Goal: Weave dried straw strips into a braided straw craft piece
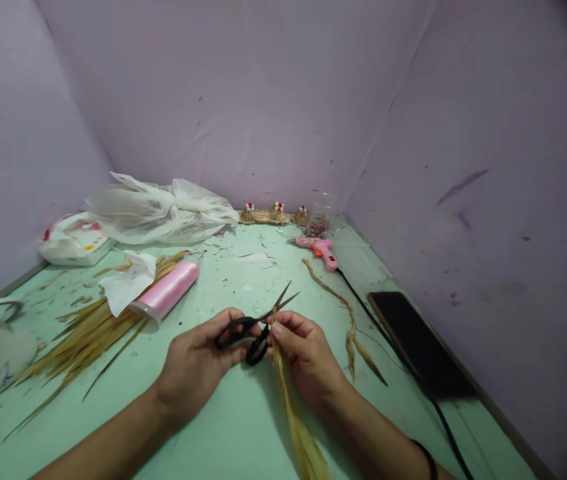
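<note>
Scissors open at the tip of a dried leaf strip

Through the head camera I have both hands over the near middle of the green bench (223, 427). My left hand (188, 373) has its fingers curled around the black handles of the scissors (242, 325), which point up and away to the right, blades parted in a narrow V. My right hand (308, 357) pinches the leaf strip (286, 393) near its top, thumb against forefinger with no opening I can see. The strip's tip reaches the blades; I cannot tell whether it lies between them. Its wider end hangs toward me, past the bottom of the view.

On my left, a bundle of dried leaves (81, 340) lies fanned out, with white paper (128, 283) on top and a pink ribbon roll (171, 288) resting against it. Behind them I see a white plastic bag (168, 210).

At the far edge, small beaded ornaments (277, 211) sit beside a clear container of beads (316, 227). Just in front, the pink glue gun (324, 253) lies on its side, its black cable (363, 305) running toward a dark phone (421, 343). Between my right hand and that cable lies a twisted leaf piece (337, 293).
</note>
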Available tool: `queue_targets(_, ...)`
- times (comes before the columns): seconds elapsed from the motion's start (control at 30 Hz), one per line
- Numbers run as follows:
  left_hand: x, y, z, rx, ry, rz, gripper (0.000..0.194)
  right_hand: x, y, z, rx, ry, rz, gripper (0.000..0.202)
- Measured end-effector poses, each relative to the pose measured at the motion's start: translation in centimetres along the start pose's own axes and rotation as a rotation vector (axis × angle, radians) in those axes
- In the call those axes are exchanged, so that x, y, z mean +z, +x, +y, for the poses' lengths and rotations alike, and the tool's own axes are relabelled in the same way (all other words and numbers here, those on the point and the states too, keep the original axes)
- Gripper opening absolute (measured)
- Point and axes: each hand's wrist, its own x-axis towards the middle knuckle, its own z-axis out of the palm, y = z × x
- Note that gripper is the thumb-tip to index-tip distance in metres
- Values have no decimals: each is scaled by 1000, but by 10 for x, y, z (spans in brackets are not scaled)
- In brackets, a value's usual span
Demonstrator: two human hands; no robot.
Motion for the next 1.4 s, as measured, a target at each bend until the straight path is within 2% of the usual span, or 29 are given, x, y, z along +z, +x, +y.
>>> queue_targets(0.07,0,1,1,-100,-69,-32,29,0,0,-1,-3,43,12,22)
queue_targets(0.2,-2,4,-4,-177,103,-15,8,1,-2,1,24,61,15,22)
queue_targets(0.23,-3,4,-6,-180,171,-33,8,1,-2,1,35,62,13,23)
queue_targets(0.4,-5,4,-13,-124,399,-112,34,2,-4,1,43,48,-12,22)
queue_targets(0.47,-4,4,-12,-94,432,-108,35,2,-4,-1,38,33,-37,21)
queue_targets(0.53,-4,4,-8,-78,458,-83,35,0,-3,-6,16,20,-21,20)
queue_targets(0.67,-12,2,10,-36,481,-9,43,-7,2,-16,-34,-9,103,15)
queue_targets(0.8,-20,-3,25,-23,370,16,49,-11,5,-21,-39,-2,154,12)
queue_targets(0.93,-20,-10,30,27,267,-141,46,-7,4,-21,-66,-21,121,13)
queue_targets(1.07,-17,-15,28,39,277,-294,37,-4,3,-20,-40,-5,57,14)
queue_targets(1.23,-9,-20,9,-138,259,-424,33,-5,6,-13,-54,30,36,11)
queue_targets(1.3,-8,-21,-3,-216,217,-451,34,-5,6,-10,-66,32,32,10)
queue_targets(1.4,-7,-20,-18,-256,175,-458,35,-4,5,-8,-85,31,6,9)
